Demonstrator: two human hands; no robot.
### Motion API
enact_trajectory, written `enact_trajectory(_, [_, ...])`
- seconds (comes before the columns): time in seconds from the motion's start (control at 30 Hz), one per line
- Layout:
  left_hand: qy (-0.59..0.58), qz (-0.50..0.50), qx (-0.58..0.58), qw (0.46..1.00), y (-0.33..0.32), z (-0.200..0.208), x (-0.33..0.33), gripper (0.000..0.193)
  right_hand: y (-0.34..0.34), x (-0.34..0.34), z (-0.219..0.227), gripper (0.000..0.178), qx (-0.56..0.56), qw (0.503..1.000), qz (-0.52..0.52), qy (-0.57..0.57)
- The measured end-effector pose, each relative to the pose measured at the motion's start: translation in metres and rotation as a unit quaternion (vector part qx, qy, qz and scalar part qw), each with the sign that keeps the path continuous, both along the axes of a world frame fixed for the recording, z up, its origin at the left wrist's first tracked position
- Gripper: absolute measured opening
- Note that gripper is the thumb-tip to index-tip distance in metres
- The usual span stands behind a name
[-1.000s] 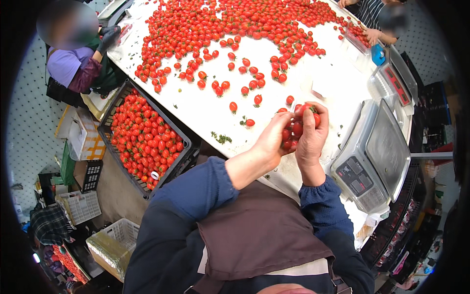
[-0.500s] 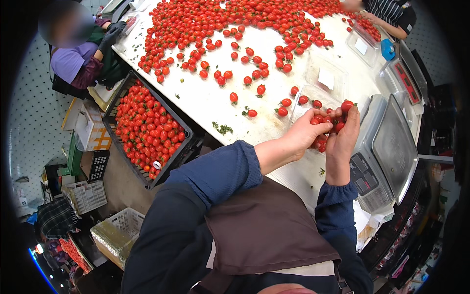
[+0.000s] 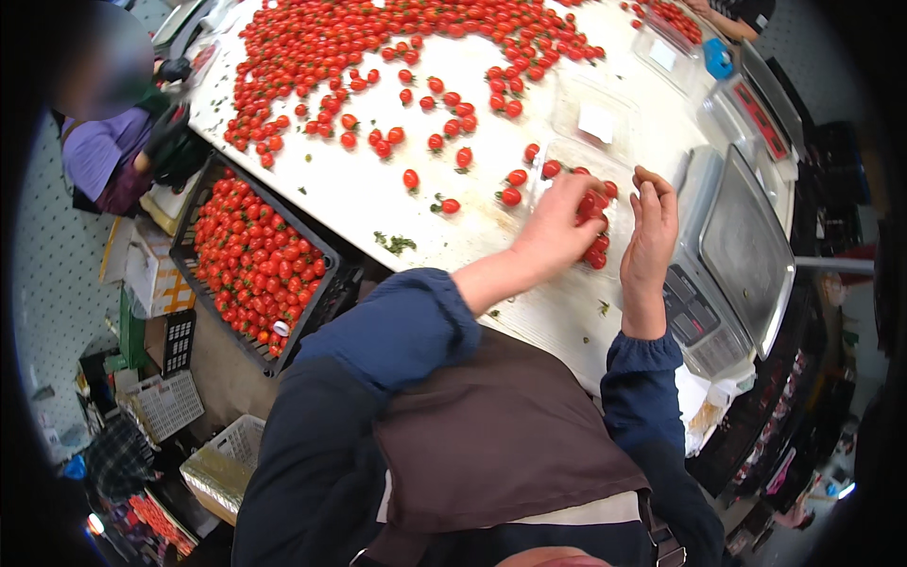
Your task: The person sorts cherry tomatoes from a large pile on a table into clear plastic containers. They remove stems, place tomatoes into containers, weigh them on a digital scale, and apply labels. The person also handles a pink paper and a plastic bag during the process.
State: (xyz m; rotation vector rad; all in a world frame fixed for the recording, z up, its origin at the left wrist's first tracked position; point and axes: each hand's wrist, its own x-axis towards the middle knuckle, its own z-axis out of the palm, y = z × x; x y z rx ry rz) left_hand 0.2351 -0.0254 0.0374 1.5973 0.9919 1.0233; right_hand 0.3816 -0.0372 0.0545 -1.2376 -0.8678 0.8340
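A scale (image 3: 732,260) is flanking my splayed, empty right grip (image 3: 650,231); left grip (image 3: 559,225) curling over tomatoes (image 3: 601,243), hold unclear; bare surface (image 3: 463,244) lying leftward.

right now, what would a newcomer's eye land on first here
Probably the broad spread of red tomatoes across the far part of the white table. Then the black crate of tomatoes by the table's left edge. Nearer, the left hand touches tomatoes at a clear tray, the right hand open beside it.
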Motion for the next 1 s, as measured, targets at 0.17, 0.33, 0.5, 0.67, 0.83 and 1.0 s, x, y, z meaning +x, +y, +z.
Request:
enact_trajectory(0.17, [-0.008,0.060,-0.014,0.998,0.023,0.004,-0.049,0.033,-0.007,0.021,0.016,0.022,0.037,0.999,-0.020,-0.006])
enact_trajectory(0.33, [0.338,0.012,0.135,0.932,0.039,-0.029,-0.084,0.048,-0.023,0.024,0.010,0.020,0.007,0.999,-0.024,-0.019])
enact_trajectory(0.5, [0.400,-0.047,0.177,0.898,0.042,-0.039,-0.075,0.050,-0.028,0.017,0.005,0.020,-0.016,0.999,-0.020,-0.023])
enact_trajectory(0.67, [0.389,0.063,0.182,0.901,0.055,-0.047,-0.070,0.038,-0.024,0.022,-0.001,0.022,-0.021,0.999,-0.019,-0.021])
enact_trajectory(0.83, [0.456,-0.017,0.189,0.869,0.083,-0.071,-0.049,0.043,-0.025,0.025,-0.021,0.024,-0.058,0.997,-0.041,-0.021])
enact_trajectory(1.0, [0.419,0.072,0.230,0.875,0.082,-0.074,-0.044,0.032,-0.020,0.032,-0.032,0.024,-0.056,0.998,0.014,-0.015])
